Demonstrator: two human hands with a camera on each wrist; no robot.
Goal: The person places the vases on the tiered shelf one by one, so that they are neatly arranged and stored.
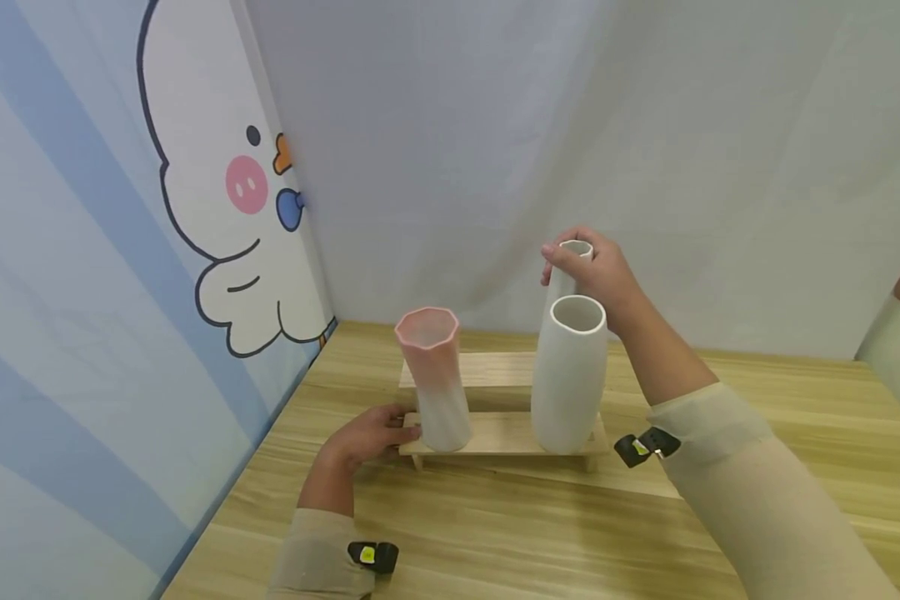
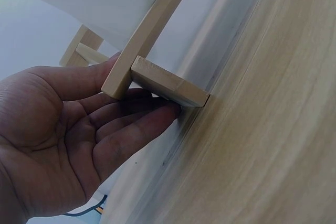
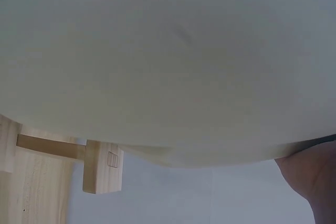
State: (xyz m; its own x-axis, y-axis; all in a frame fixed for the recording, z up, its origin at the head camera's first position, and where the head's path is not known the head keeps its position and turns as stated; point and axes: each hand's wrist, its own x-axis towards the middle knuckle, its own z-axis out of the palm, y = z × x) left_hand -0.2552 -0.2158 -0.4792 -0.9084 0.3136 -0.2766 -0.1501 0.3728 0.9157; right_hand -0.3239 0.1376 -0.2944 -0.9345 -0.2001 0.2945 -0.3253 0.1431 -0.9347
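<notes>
A two-step wooden stand sits on the table. My left hand grips its left end; in the left wrist view, the thumb lies on the board and the fingers reach underneath. A ribbed pink-and-white vase stands upright on the lower step's left. On its right end stands a rounded white vase. Behind that, my right hand holds a slimmer white vase near its rim; its base is hidden. A white vase surface fills most of the right wrist view.
The wood-grain table runs back to a pale curtain. At the left is a blue-striped panel with a white cartoon bird. The stand's upper step shows between the vases.
</notes>
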